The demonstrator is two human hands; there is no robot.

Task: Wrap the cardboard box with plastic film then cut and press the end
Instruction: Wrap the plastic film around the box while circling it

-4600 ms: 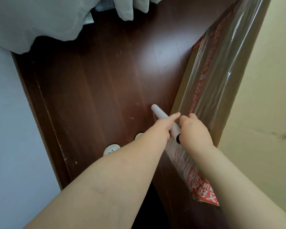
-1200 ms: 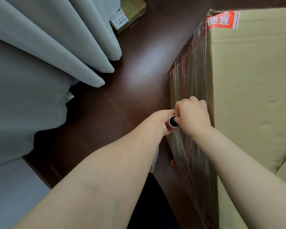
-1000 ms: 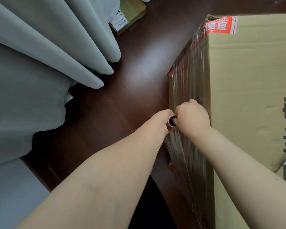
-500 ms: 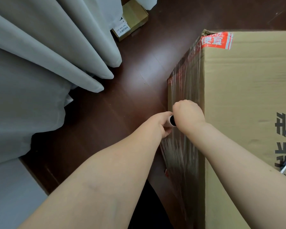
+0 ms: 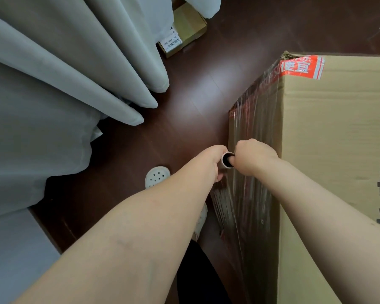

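A large cardboard box stands on the dark wood floor at the right, with red tape at its far corner. Clear plastic film covers its left side. The film roll stands upright against that side; I see its open tube end from above. My left hand grips the roll from the left. My right hand holds its top, with a finger in the tube's opening. A sheet of film stretches from the roll back along the box toward me.
Grey curtains hang at the left and reach the floor. A small cardboard parcel with a label lies at the back. My white perforated shoe shows under my left arm on the wood floor.
Since 4.6 s ago I have carried the roll along the box's left side toward its far corner. In the last second my view rose and my shoe came into sight.
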